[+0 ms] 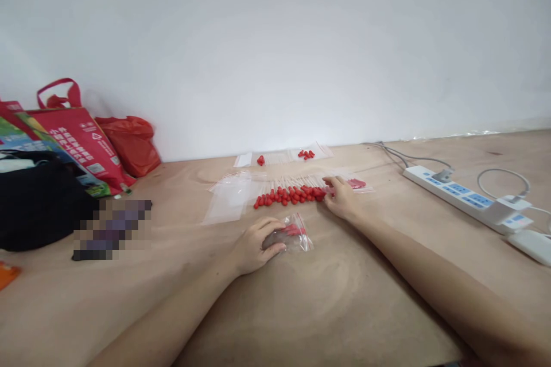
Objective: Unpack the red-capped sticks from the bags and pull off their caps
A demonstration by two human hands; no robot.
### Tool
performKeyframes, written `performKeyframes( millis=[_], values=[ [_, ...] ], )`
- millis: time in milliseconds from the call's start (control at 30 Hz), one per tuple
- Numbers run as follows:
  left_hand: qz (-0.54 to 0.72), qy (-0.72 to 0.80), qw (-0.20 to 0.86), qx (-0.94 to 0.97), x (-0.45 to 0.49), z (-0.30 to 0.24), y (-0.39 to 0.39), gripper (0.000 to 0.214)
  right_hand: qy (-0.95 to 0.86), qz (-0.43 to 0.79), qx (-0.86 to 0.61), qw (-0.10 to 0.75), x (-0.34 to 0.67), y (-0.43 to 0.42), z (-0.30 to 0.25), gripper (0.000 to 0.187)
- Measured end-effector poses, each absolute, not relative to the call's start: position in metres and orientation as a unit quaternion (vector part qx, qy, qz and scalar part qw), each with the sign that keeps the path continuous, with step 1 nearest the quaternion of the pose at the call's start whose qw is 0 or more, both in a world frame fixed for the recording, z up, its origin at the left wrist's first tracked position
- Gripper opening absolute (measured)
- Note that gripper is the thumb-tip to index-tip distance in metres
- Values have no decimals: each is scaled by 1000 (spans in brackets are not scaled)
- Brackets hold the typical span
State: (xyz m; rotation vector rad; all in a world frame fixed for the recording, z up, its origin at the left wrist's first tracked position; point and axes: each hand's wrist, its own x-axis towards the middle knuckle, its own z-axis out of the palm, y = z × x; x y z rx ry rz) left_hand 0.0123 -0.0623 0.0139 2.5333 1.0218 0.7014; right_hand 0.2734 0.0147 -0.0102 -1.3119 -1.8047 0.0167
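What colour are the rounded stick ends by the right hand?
The rounded stick ends are red, best seen in the head view.

The front clear bag [297, 239] is glossy plastic; the tabletop [344, 292], matt wood.

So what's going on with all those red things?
A person is handling them on a table. The left hand curls at a small clear bag with something red inside. The right hand is at the right end of a row of red-tipped sticks; whether it grips any is hard to see.
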Motion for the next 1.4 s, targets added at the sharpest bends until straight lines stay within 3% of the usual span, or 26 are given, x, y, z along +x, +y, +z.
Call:
performKeyframes(
  millis=[100, 200, 433, 567, 967, 1300, 1400],
  values=[
    [255, 358, 147, 886, 12, 14, -63, 29, -728, 41, -496, 471, 270, -5, -7, 21],
    [247, 360, 156, 886, 12, 15, -63, 30, -780, 142, -430, 432, 261, -27, -4, 7],
    [242, 346, 171, 890, 13, 17, -63, 37, -834, 202, -391, 333, 232, -44, 0, 22],
    [243, 341, 169, 892, 14, 17, -64, 38, -845, 230, -380, 297, 226, -44, 1, 20],
    [141, 364, 207, 897, 3, 24, -65, 57, -752, 435, -386, 311, 240, -43, -2, 22],
    [151, 345, 210, 902, 3, 21, -65, 58, -770, 407, -386, 303, 253, -41, -5, 33],
    [148, 346, 208, 903, 4, 21, -65, 58, -772, 414, -385, 291, 250, -42, -5, 26]
  ],
)
